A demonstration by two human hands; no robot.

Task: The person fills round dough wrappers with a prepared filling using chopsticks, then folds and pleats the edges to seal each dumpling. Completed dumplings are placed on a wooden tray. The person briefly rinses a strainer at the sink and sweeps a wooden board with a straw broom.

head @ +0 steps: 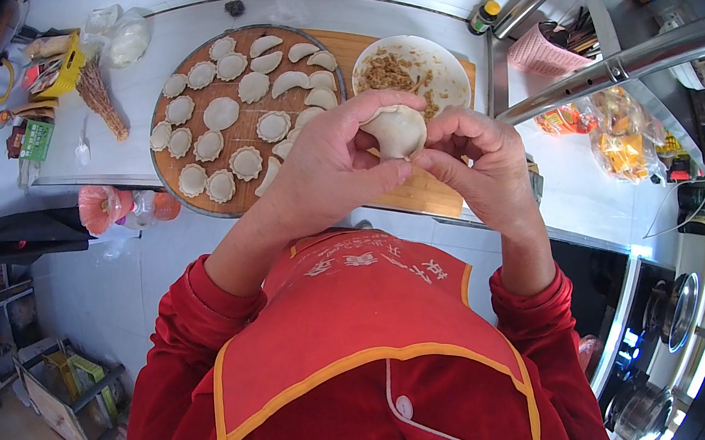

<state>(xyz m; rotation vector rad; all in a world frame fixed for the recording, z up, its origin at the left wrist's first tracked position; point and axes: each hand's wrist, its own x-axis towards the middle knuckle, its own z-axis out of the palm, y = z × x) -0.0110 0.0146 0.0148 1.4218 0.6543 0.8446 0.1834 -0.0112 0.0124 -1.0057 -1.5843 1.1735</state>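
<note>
Between my two hands is a filled dumpling (pixel 399 132) of pale dough, held up in front of the board. My left hand (pixel 330 153) cups its left side, with fingers behind and the thumb below. My right hand (pixel 480 158) pinches the dough's lower right edge between thumb and fingers. Past the hands, a round wooden board (pixel 233 142) bears several shaped dumplings, some round with crimped rims and some half-moon. A flat-looking dough round (pixel 221 113) lies among them. Behind my right hand stands a white bowl (pixel 448 58) with brown minced filling (pixel 387 72).
A rectangular wooden board (pixel 443 193) lies under the bowl. Metal shelf rails (pixel 622 66) rise at the right, near a dark-capped jar with a yellow lid (pixel 484 17). A yellow basket (pixel 65 69), a straw brush (pixel 100 102) and plastic bags (pixel 122 38) sit at the left.
</note>
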